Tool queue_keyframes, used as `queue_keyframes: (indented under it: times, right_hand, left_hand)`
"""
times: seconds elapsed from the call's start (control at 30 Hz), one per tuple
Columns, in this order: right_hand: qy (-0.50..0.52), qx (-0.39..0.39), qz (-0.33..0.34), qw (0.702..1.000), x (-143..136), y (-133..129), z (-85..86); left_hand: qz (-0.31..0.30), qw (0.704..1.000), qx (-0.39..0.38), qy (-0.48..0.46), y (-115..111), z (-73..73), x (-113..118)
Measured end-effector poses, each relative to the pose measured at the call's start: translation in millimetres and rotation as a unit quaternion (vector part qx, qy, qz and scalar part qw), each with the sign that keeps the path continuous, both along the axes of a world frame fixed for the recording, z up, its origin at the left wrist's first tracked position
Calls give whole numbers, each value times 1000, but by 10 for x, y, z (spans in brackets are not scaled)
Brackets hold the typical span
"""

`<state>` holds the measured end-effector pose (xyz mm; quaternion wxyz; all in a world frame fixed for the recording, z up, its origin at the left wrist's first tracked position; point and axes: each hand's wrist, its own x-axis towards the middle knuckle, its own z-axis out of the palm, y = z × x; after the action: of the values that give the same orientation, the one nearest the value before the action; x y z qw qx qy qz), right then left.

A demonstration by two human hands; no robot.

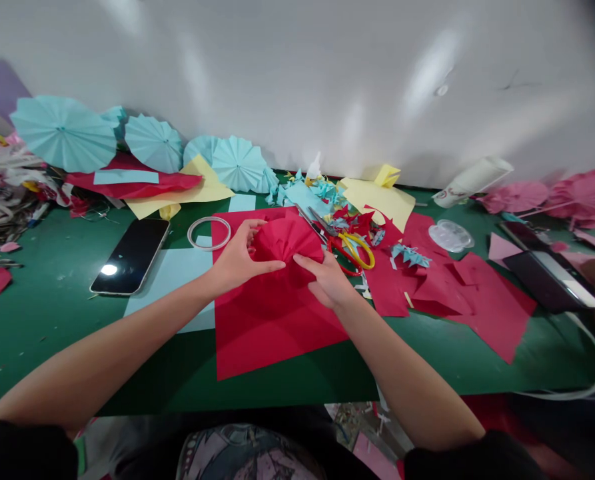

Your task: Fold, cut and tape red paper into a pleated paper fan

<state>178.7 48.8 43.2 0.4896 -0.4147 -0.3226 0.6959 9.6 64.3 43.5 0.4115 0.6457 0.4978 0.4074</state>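
Note:
A pleated red paper fan [290, 239] is spread between my two hands, above a flat red sheet [272, 333]. My left hand [242, 259] grips its left side, thumb toward the middle and fingers curled at the edge. On the right side, my right hand [327, 275] holds the fan with its thumb on the folds; most of its fingers are hidden beneath. Scissors [354, 252] with red and yellow handles lie just right of the fan. A ring of tape [208, 233] rests left of my left hand.
A black phone [131, 257] lies at left near a light blue sheet [170, 283]. Light blue pleated rosettes [240, 163] stand along the wall. Red paper pieces [447, 287] and a clear lid [450, 235] are at right, before a dark device [547, 277] with a white cable.

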Motion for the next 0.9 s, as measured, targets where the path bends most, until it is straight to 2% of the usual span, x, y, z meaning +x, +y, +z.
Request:
queue_keyframes:
  times: [0.17,0.33,0.5,0.6,0.7,0.8,0.9]
  right_hand:
    - [4,-27,35,999,38,-4,11]
    - [-2,-35,23,999,46,-2,27]
    - [-22,29,-13,999,29,16,26]
    - [-56,89,-43,994,37,47,-25]
    - [-151,145,-78,975,68,86,-94]
    - [-268,206,-89,937,105,110,-140]
    - [-351,264,-91,894,131,106,-139]
  left_hand:
    - [-16,1000,-9,-12,11,20,-18]
    - [-15,999,-26,-14,15,30,-26]
    - [34,996,-71,-33,25,-6,-25]
    - [62,996,-67,1,11,22,-30]
    - [31,997,-26,68,-12,92,-41]
    - [-8,994,14,105,-31,156,-43]
    - [-7,984,56,169,-66,220,-31]
